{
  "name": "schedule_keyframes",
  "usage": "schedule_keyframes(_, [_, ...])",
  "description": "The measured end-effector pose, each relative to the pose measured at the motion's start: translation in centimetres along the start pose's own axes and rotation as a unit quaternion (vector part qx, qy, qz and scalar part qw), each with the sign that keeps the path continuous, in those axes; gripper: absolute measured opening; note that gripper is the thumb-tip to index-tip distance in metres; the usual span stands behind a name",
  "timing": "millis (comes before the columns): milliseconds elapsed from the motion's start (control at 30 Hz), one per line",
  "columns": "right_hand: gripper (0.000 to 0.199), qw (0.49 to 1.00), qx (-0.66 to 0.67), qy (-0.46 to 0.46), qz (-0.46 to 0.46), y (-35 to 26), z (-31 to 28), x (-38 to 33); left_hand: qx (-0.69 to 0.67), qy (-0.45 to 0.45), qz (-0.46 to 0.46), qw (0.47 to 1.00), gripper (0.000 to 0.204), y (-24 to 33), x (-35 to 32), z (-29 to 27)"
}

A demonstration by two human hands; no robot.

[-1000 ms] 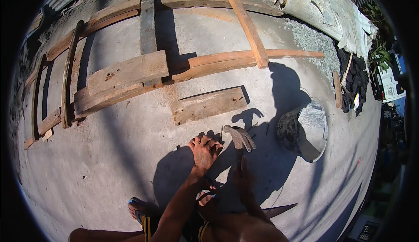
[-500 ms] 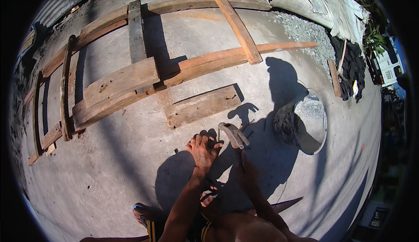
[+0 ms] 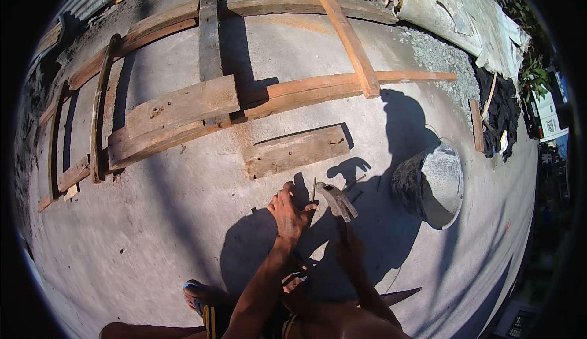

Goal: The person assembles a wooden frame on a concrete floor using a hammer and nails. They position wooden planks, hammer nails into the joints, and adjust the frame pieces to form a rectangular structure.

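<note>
My left hand [image 3: 287, 214] is closed in a pinch, with a thin nail [image 3: 314, 189] standing up between thumb and fingers just above the concrete. In the shade to its right, my right hand [image 3: 350, 252] grips the dark handle of a claw hammer. The steel hammer head [image 3: 335, 201] hangs close beside the nail, its claw pointing to the lower right. Several loose nails [image 3: 359, 181] lie on the concrete past the hammer. A short weathered board [image 3: 298, 152] with nails in it lies flat just beyond my hands.
A timber frame of long beams [image 3: 306, 90] and crosspieces [image 3: 347, 42] stretches across the far ground, with another short board [image 3: 183, 103] resting on it. At the right stands a cement-stained bucket [image 3: 431, 183]. Gravel [image 3: 449, 63] and black cloth [image 3: 506, 119] lie behind it.
My left hand has lifted slightly from the ground, and the nail now shows upright in its fingers. The hammer has shifted a little lower and to the right. The whole view has tilted slightly.
</note>
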State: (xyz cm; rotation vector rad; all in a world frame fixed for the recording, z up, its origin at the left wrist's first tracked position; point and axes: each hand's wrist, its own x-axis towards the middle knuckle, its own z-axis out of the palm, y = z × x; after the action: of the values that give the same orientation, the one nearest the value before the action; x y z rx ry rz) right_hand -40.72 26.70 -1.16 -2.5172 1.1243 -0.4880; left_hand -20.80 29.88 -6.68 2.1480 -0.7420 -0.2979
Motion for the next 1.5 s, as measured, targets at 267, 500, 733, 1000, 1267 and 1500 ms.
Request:
schedule_keyframes(267, [0.068,0.961,0.122,0.075,0.238,-1.8,-5.1,-1.9,-0.038,-0.049,0.098,0.993,0.028,-2.4,1.0,-2.3])
schedule_keyframes(500, [0.068,0.957,0.12,0.036,0.26,-0.2,-6.2,-2.9,0.273,-0.228,0.426,0.832,0.027,-4.1,7.3,-1.1])
schedule_keyframes(733, [0.068,0.934,0.224,0.005,0.279,-1.3,-6.7,-2.2,-0.113,-0.135,0.295,0.939,0.023,-1.0,11.1,-4.7])
schedule_keyframes(1000, [0.063,0.939,0.303,-0.007,0.162,-6.3,-6.3,5.4,-0.224,-0.038,0.099,0.969,0.011,-0.6,16.6,-3.3])
schedule_keyframes(1267, [0.056,0.945,0.321,0.065,-0.006,-11.2,-12.1,13.3,-0.161,0.021,0.14,0.977,0.017,-2.6,15.7,-3.2])
schedule_keyframes(1500, [0.06,0.96,0.273,-0.044,-0.04,-13.5,-7.9,17.5,-0.099,0.04,0.196,0.975,0.014,-2.2,16.1,-4.3])
